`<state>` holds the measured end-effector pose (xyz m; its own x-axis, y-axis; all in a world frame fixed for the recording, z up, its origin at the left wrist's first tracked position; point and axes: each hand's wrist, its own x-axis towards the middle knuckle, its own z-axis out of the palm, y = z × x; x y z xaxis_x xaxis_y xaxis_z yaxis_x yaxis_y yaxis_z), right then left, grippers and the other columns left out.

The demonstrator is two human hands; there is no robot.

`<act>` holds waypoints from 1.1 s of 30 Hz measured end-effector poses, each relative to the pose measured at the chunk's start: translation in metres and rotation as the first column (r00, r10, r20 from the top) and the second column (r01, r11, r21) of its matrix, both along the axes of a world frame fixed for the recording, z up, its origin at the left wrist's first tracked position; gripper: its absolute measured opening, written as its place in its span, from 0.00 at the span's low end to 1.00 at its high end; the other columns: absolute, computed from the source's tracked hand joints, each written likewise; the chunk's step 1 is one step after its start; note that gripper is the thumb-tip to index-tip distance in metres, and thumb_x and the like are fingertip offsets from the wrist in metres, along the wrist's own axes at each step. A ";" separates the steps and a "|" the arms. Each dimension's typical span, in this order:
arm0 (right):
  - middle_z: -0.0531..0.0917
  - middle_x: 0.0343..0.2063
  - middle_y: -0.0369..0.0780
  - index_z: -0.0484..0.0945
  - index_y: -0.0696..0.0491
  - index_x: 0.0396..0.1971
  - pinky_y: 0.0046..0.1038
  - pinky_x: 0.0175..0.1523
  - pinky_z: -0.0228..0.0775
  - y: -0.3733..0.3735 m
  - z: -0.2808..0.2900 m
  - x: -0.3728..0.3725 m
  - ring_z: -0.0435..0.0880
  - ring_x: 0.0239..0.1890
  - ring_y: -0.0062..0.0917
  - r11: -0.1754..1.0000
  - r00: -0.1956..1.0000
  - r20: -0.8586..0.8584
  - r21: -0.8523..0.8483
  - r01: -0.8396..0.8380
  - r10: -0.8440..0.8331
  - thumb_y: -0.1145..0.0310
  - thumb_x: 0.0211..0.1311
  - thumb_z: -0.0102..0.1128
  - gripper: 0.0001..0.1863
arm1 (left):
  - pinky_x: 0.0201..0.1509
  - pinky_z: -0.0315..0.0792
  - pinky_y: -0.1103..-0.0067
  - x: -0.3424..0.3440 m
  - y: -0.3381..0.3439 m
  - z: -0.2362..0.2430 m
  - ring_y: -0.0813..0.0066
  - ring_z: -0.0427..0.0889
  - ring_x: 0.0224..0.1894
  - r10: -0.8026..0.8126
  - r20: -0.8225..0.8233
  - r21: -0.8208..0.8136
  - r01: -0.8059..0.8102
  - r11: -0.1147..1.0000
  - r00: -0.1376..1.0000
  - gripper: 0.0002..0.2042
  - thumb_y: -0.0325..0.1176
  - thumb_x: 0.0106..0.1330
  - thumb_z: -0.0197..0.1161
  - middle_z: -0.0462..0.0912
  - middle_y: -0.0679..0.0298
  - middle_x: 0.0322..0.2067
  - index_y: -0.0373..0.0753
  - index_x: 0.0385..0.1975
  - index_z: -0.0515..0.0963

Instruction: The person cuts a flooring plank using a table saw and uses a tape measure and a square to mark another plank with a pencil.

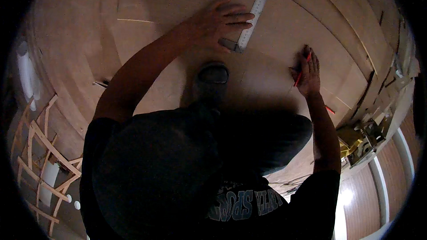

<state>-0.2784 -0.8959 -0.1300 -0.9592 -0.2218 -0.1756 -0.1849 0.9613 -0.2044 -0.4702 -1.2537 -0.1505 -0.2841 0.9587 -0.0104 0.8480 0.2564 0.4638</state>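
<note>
Head view: metal square [257,14] is lying on the brown board [267,69] at upper centre, its long marked blade slanting up and right past the top edge of view, its short dark stock pointing left at the lower end.

Left hand [222,20]: is resting palm down with fingers spread, clasping nothing; fingertips are reaching the left edge of the blade, just above the stock.

Right hand [309,71]: is grasping a slim red pencil [296,79] and lying low over the board, well apart from the square. Which end is the point, cannot tell.

Surroundings: a dark shoe [213,74] is standing on the board below the stock. A second slim red item [330,110] is lying just beside the right forearm. Thin wooden strips [52,146] are crossing one another at far left; a yellow-bodied tool [349,147] is sitting at right, its details too dim to read.
</note>
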 end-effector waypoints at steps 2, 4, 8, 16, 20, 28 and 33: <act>0.57 0.67 0.49 0.66 0.52 0.57 0.45 0.70 0.48 0.001 -0.001 0.001 0.55 0.69 0.47 1.000 1.000 0.001 0.003 -0.001 0.001 0.60 0.55 0.65 0.31 | 0.73 0.41 0.55 0.000 0.001 0.000 0.67 0.51 0.71 0.002 0.001 0.000 -0.002 1.000 1.000 0.45 0.54 0.39 0.74 0.56 0.72 0.69 0.52 0.63 0.65; 0.57 0.67 0.49 0.66 0.53 0.57 0.45 0.70 0.48 -0.001 0.001 -0.001 0.55 0.69 0.47 1.000 1.000 0.004 0.012 -0.004 0.004 0.60 0.55 0.65 0.31 | 0.73 0.41 0.55 0.001 0.001 0.001 0.67 0.50 0.71 0.003 -0.003 -0.024 -0.003 1.000 1.000 0.45 0.55 0.40 0.74 0.55 0.72 0.69 0.52 0.63 0.65; 0.58 0.67 0.49 0.66 0.55 0.57 0.44 0.70 0.49 -0.003 0.006 -0.003 0.55 0.69 0.46 1.000 1.000 0.010 0.013 -0.001 0.001 0.62 0.55 0.64 0.30 | 0.73 0.42 0.55 0.000 0.001 0.003 0.66 0.50 0.71 -0.005 -0.011 -0.032 0.005 0.999 1.000 0.45 0.56 0.41 0.73 0.54 0.72 0.70 0.51 0.63 0.65; 0.75 0.52 0.51 0.72 0.59 0.54 0.38 0.57 0.66 -0.064 0.024 -0.058 0.72 0.54 0.44 0.779 0.974 -0.015 -0.603 0.172 -0.226 0.70 0.61 0.53 0.20 | 0.72 0.43 0.55 0.001 0.000 0.003 0.65 0.50 0.72 0.001 -0.024 -0.032 -0.002 0.999 1.000 0.47 0.60 0.40 0.70 0.53 0.72 0.70 0.53 0.65 0.62; 0.81 0.43 0.44 0.75 0.60 0.49 0.26 0.49 0.70 -0.126 0.005 -0.113 0.78 0.44 0.24 0.237 0.779 0.207 -0.879 0.413 -0.591 0.60 0.69 0.50 0.19 | 0.72 0.43 0.55 -0.001 0.002 -0.004 0.65 0.51 0.71 0.000 -0.056 -0.027 -0.001 1.000 0.998 0.48 0.61 0.38 0.70 0.54 0.73 0.70 0.53 0.65 0.63; 0.82 0.43 0.40 0.72 0.61 0.54 0.22 0.53 0.68 -0.157 -0.016 -0.147 0.79 0.46 0.21 0.223 0.694 0.188 -0.862 0.456 -0.696 0.61 0.71 0.49 0.21 | 0.72 0.45 0.58 -0.004 -0.001 -0.001 0.68 0.54 0.70 0.004 -0.038 0.004 -0.004 1.000 0.999 0.46 0.58 0.36 0.73 0.59 0.72 0.67 0.53 0.62 0.67; 0.82 0.44 0.41 0.73 0.60 0.53 0.23 0.53 0.69 -0.158 -0.005 -0.151 0.79 0.48 0.22 0.291 0.729 0.174 -0.836 0.464 -0.661 0.62 0.70 0.48 0.20 | 0.72 0.45 0.58 -0.004 -0.003 0.003 0.68 0.54 0.70 0.005 -0.046 -0.014 -0.005 1.000 0.999 0.46 0.58 0.36 0.72 0.60 0.71 0.67 0.53 0.62 0.67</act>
<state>-0.4294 -1.0543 -0.1347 -0.8908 0.4484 -0.0730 0.2086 0.2612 -0.9425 -0.4742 -1.2566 -0.1477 -0.2895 0.9571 -0.0109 0.8670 0.2671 0.4206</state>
